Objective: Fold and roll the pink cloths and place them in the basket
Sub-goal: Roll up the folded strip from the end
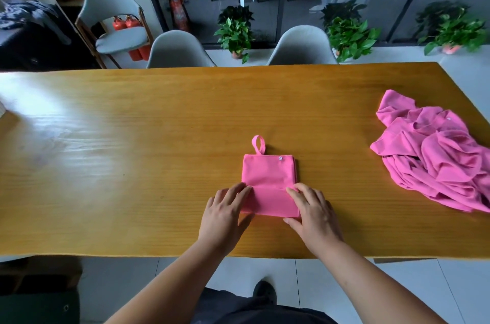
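- Left hand [225, 213]: fingers nearly straight, lying flat on the 7 o'clock corner of the folded pink cloth [267, 175]; thumb at the cloth's near edge.
- Right hand [313, 213]: the same pose on the 5 o'clock corner, fingertips at the edge of the turned-over flap. It is unclear whether either thumb is tucked under the fabric.
- Folded pink cloth: a compact rectangle lying flat on the wooden table [132, 138], close to the near edge, with its 6 o'clock end turned over once.
- Hanging loop [258, 144]: projects from the cloth's 12 o'clock edge. The snap button [280, 158] sits just beside it, toward 1 o'clock.
- Heap of pink cloths [434, 156]: crumpled, at 3 o'clock of the folded cloth, well apart from it.
- Two grey chairs [180, 50]: at 12 o'clock, beyond the table's far edge.
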A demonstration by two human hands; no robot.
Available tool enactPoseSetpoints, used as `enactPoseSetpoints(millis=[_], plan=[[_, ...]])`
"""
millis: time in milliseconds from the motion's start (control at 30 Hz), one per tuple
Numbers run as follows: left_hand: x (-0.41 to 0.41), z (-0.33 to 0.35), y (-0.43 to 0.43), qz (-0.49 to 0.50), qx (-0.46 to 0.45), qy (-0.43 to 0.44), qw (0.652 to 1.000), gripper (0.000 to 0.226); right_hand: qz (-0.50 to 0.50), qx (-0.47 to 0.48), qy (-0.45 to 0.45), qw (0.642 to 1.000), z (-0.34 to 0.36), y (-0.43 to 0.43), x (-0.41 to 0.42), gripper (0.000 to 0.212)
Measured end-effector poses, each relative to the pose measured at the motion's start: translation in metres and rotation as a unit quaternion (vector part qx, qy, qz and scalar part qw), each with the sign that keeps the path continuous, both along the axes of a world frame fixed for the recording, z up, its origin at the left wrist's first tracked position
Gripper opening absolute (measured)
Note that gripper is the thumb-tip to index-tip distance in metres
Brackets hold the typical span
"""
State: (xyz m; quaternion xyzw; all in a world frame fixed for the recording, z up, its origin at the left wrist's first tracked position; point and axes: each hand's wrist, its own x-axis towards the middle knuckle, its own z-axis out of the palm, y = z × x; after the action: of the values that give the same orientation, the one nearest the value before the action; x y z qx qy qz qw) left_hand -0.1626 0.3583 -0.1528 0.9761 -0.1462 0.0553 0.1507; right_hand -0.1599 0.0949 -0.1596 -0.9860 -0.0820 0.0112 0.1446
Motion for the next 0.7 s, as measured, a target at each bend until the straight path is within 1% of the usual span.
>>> enactPoseSetpoints(millis=[67, 167, 267, 400, 567, 700], plan=[[-0.001, -0.001, 0.001, -0.001, 0.018, 0.03, 0.999, 0.079, -0.002, 0.027, 0.012, 1.0, -0.001, -0.002, 0.004, 0.083], [-0.001, -0.002, 0.001, 0.004, 0.022, 0.057, 0.998, 0.088, -0.012, 0.073, 0.032, 0.997, -0.001, -0.008, 0.003, 0.08], [-0.005, -0.008, 0.002, 0.017, 0.011, 0.06, 0.998, 0.085, -0.005, 0.1, 0.038, 0.994, 0.0, -0.014, -0.002, 0.07], [-0.007, -0.013, 0.005, 0.025, -0.026, 0.066, 0.997, 0.079, -0.003, 0.145, 0.065, 0.987, -0.002, -0.017, -0.004, 0.068], [-0.001, -0.012, 0.017, -0.005, -0.061, 0.087, 0.994, 0.077, -0.005, 0.162, 0.097, 0.982, -0.004, -0.018, 0.003, 0.078], [0.003, -0.008, 0.019, -0.015, -0.055, 0.099, 0.993, 0.077, -0.023, 0.184, 0.105, 0.977, -0.003, -0.017, 0.006, 0.088]])
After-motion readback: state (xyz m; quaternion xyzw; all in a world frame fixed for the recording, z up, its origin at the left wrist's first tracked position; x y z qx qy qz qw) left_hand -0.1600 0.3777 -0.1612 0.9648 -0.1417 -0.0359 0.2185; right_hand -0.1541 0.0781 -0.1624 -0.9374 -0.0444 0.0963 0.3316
